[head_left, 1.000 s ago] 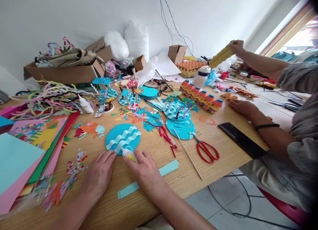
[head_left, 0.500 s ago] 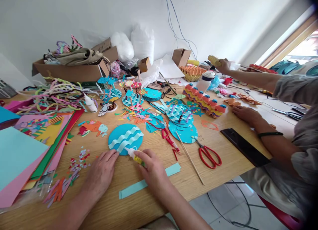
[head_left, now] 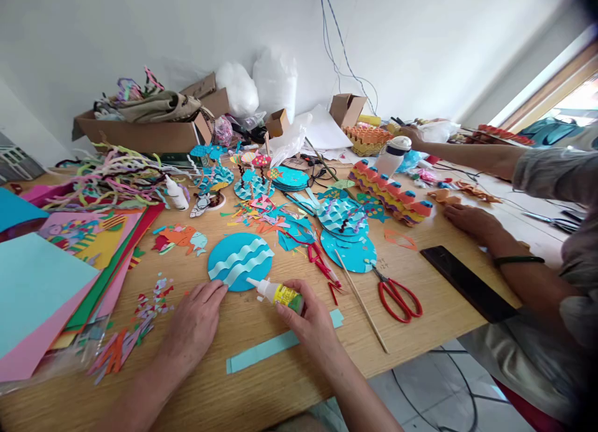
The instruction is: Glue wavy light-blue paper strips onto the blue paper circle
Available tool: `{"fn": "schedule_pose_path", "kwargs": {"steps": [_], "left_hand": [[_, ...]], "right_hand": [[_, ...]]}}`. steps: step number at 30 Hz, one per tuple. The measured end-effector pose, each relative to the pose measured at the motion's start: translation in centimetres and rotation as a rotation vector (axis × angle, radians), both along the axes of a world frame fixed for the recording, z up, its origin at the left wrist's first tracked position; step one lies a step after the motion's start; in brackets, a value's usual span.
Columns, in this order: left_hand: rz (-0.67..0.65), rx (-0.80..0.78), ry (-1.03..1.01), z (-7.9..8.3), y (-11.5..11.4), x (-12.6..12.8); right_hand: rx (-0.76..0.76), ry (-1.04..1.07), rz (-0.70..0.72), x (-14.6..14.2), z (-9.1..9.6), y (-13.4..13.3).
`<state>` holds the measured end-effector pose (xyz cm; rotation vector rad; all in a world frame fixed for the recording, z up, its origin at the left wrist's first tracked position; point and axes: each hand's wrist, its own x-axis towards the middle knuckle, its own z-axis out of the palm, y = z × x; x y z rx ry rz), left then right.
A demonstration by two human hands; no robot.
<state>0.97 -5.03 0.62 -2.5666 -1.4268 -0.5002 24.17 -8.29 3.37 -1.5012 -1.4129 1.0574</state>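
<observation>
A round blue paper disc [head_left: 224,246] lies on the table, two pale wavy paper strips [head_left: 243,259] across it. My left hand [head_left: 196,323] rests palm down, its outstretched fingertips touching the disc's lower left edge; its thumb is mostly hidden. My right hand [head_left: 311,323] is wrapped round a small glue bottle [head_left: 283,295] with a yellow and green label. The bottle is tipped nearly level, white nozzle pointing left at the disc's lower right edge. Below, pale blue paper strips [head_left: 261,352] lie partly under my right hand.
Red-handled scissors [head_left: 399,300] and a thin wooden stick [head_left: 359,300] lie to the right. Coloured paper sheets [head_left: 42,295] fill the left side. A white glue bottle [head_left: 176,194] stands further back. At right, another person's arm [head_left: 486,233] rests near a black phone [head_left: 467,282].
My right hand has drawn the glue bottle back to the right, off the disc, turning it so more of the label shows. The other person's far arm has lowered.
</observation>
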Motion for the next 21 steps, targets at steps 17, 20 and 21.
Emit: {"fn": "schedule_pose_path", "kwargs": {"steps": [17, 20, 21], "left_hand": [[0.010, -0.006, 0.007, 0.4, 0.3, 0.2], [0.007, -0.005, 0.008, 0.3, 0.3, 0.2], [0.008, -0.003, 0.008, 0.3, 0.3, 0.2]], "right_hand": [[-0.153, 0.675, -0.175, 0.7, 0.5, 0.6], [-0.157, 0.662, -0.181, 0.6, 0.5, 0.9], [-0.154, 0.653, -0.180, 0.5, 0.6, 0.9]]}}
